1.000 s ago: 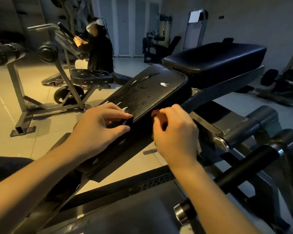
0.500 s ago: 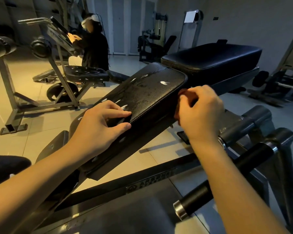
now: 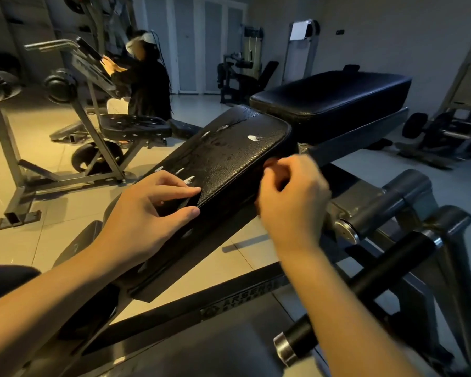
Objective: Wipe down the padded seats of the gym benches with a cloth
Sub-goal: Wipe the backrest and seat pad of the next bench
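Right hand [image 3: 291, 205] has slid back along the seat pad [image 3: 229, 159], near the black bar [image 3: 386, 268], gripping the cloth [image 3: 270, 161]; left hand [image 3: 144, 216] lies flat on the pad.

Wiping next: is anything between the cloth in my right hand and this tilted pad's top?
Only your left hand, resting on the pad's lower end. The cloth in your right hand is at the pad's right edge.

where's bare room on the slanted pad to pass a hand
Bare: the slanted pad between the left hand and its far edge, and the flat pad beyond. Crowded: its near left edge under that hand, and its right side, where the right hand holds the cloth.
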Demonstrator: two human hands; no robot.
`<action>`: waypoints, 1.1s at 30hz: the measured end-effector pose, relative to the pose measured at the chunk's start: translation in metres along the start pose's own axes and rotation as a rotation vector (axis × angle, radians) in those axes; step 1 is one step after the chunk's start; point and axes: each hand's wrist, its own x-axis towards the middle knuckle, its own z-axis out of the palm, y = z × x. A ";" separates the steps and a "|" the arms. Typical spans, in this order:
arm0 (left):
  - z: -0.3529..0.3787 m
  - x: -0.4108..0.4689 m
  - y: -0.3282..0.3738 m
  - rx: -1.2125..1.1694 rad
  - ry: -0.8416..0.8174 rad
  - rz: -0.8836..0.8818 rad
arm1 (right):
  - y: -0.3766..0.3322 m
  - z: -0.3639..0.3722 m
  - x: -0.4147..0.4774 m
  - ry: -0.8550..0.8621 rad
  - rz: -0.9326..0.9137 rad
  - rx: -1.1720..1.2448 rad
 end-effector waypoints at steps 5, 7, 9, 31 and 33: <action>-0.006 0.002 -0.002 -0.032 -0.036 0.033 | -0.017 0.014 -0.049 -0.261 -0.259 -0.026; -0.006 0.002 -0.003 0.000 -0.028 0.057 | -0.003 0.002 -0.015 -0.156 -0.153 0.000; -0.003 0.000 -0.004 0.008 -0.012 0.064 | 0.014 -0.011 0.023 -0.039 -0.011 0.004; 0.003 -0.004 -0.002 0.012 0.015 0.066 | -0.006 0.007 -0.022 -0.166 -0.210 -0.124; 0.005 -0.008 -0.005 0.067 0.003 0.078 | 0.016 -0.009 0.015 -0.045 -0.021 -0.180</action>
